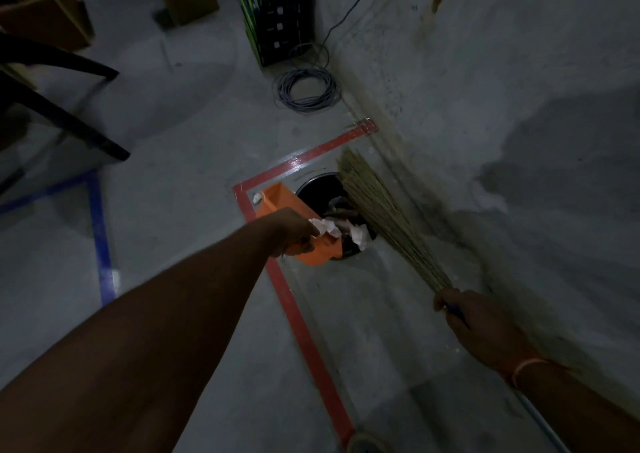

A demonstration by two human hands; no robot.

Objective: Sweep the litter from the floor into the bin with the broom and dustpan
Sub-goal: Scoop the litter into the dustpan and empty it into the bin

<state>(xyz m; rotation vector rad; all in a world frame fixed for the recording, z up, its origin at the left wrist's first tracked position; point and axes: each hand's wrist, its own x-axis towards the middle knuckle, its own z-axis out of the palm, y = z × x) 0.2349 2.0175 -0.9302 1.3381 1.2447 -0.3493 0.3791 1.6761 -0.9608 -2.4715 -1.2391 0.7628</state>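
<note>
My left hand (289, 233) grips an orange dustpan (282, 199) and holds it tilted over the left rim of a black bin (313, 185). Crumpled white paper (325, 227) lies at the dustpan's edge, and more paper (360, 236) sits inside the bin among dark scraps. My right hand (464, 309) grips the blue handle of a straw broom (375, 212). The broom's bristles fan out over the right side of the bin, close to the wall.
Red tape (298, 317) marks a rectangle on the grey floor around the bin; blue tape (100, 238) lies to the left. A coiled cable (306, 89) and a dark box (280, 13) stand further along the wall (519, 106). Black chair legs (69, 127) reach in at left.
</note>
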